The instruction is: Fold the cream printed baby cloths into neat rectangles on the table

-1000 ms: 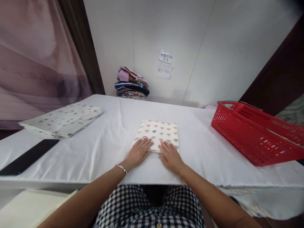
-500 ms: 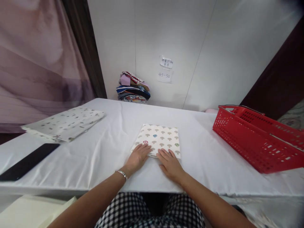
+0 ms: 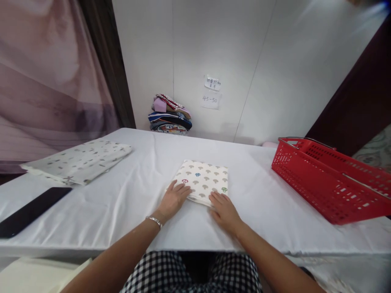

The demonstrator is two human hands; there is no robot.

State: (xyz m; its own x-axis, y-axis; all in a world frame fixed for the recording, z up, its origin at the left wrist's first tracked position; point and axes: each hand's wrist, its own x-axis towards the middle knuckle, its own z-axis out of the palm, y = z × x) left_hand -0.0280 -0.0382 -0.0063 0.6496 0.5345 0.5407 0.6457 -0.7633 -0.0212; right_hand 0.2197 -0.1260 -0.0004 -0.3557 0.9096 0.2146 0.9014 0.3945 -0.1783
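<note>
Head view: my left hand (image 3: 172,200) and right hand (image 3: 226,210) rest fingers-extended on cloth (image 3: 204,180), gripping nothing; it appears light, soft, best held by opposite edges.

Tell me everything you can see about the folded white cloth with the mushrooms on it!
The folded white cloth with printed mushrooms looks like fabric, layered into a flat, four-sided bundle. Most mushrooms are greyish-beige; a red, a blue and a green one show too. It lies on the shiny white table cover. The bare left hand touches its near left part, the bare right hand its near right.
</note>
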